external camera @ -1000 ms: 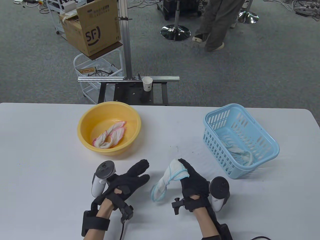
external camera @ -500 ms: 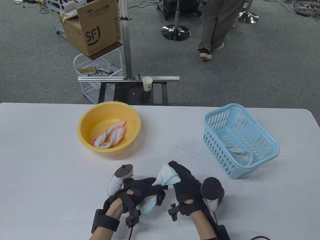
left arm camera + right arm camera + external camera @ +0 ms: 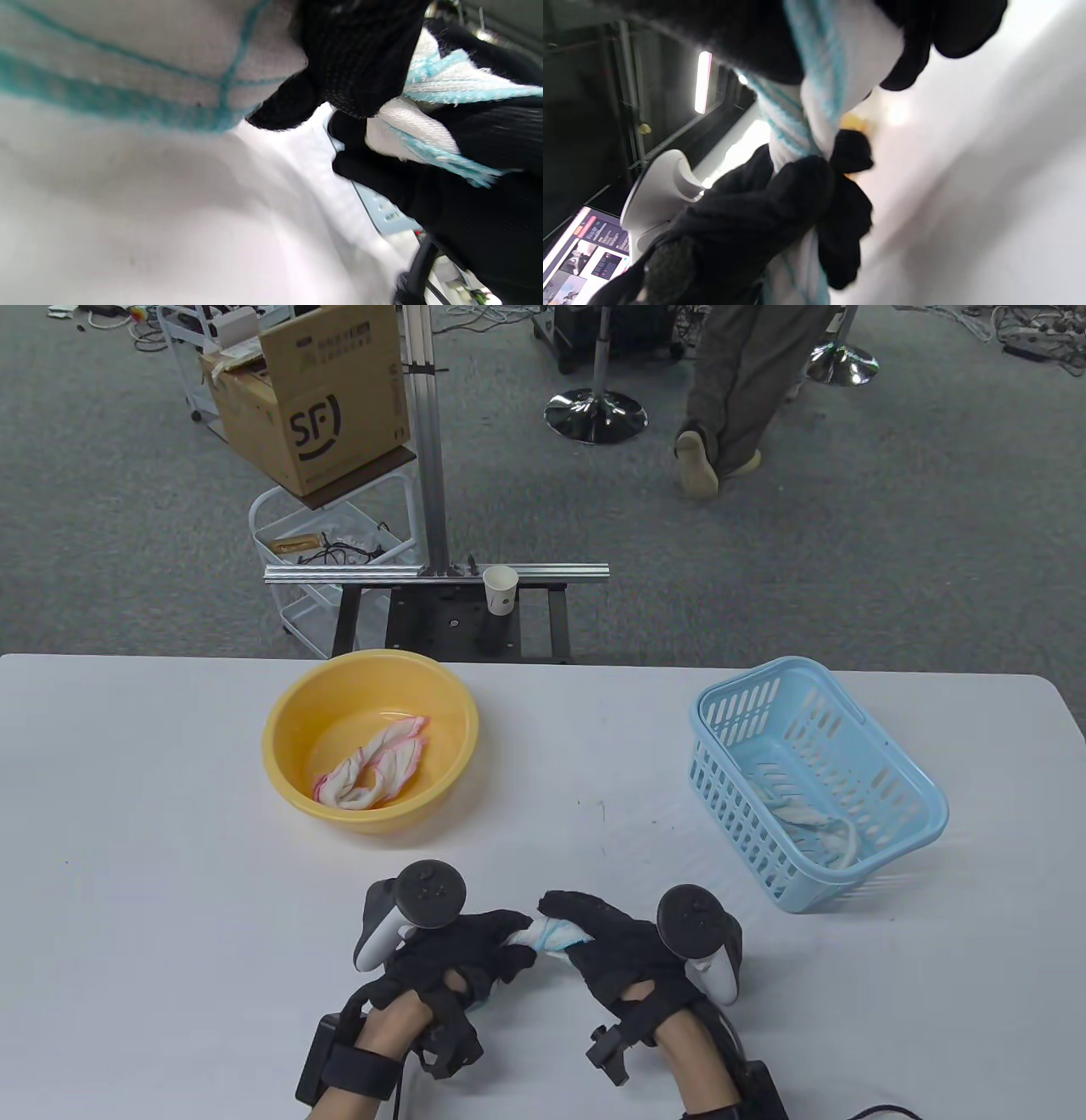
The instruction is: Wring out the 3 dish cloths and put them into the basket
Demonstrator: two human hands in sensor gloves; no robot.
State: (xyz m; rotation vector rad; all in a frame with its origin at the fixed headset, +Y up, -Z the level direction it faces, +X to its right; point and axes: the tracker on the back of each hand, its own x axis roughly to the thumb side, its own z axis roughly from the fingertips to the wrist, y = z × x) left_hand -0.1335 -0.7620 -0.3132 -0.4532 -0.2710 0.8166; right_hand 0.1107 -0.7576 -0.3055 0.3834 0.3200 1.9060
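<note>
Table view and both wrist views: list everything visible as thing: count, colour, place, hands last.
Blue-trimmed dish cloth: 1, white, twisted between both hands.
Pink-trimmed dish cloth: 1, white, in the basin.
Cloth in basket: 1, white.
Basin: 1, yellow, table left.
Basket: 1, light blue, table right.
Table: 1, white.
Paper cup: 1, white, on the rail behind.
Cardboard box: 1, brown, on a cart.
Bystander's legs: far floor.
Left hand: black glove, grips the cloth.
Right hand: black glove, grips the cloth.

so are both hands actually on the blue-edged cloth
Touching. The table view shows the left hand and right hand each gripping an end of the blue-edged cloth; both wrist views show fingers curled round it.
</note>
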